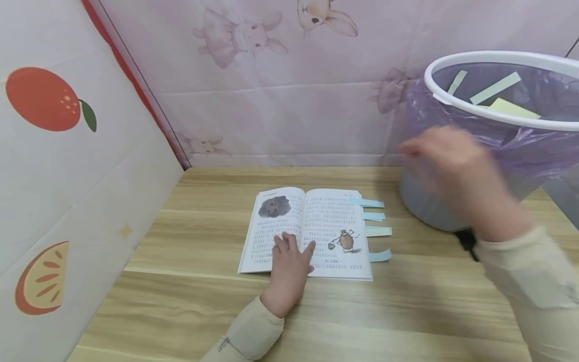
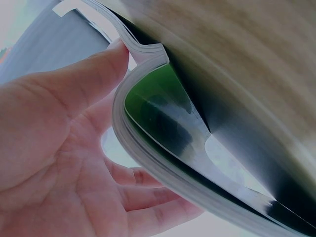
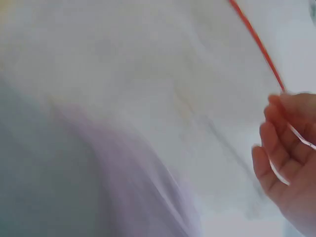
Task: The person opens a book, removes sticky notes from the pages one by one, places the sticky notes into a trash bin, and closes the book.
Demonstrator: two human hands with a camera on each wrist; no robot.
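An open book (image 1: 332, 211) lies on the wooden table, with printed text, a dark round picture on the left page and a beetle drawing on the right. Several pale blue and green paper tabs (image 1: 374, 216) stick out from its right edge. My left hand (image 1: 289, 269) rests on the lower middle of the pages with its fingers spread; the left wrist view shows the thumb and fingers against the curved pages (image 2: 143, 143). Blurred in the head view, my right hand (image 1: 457, 166) is raised in front of the bin. Its fingers (image 3: 276, 148) bend loosely, and I see nothing held.
A grey bin (image 1: 425, 201) with a purple liner and white rim (image 1: 502, 56) stands at the table's right. Green strips (image 1: 495, 88) and a yellow paper piece (image 1: 513, 108) show inside it. Printed wall covers (image 1: 271, 120) border the table at back and left.
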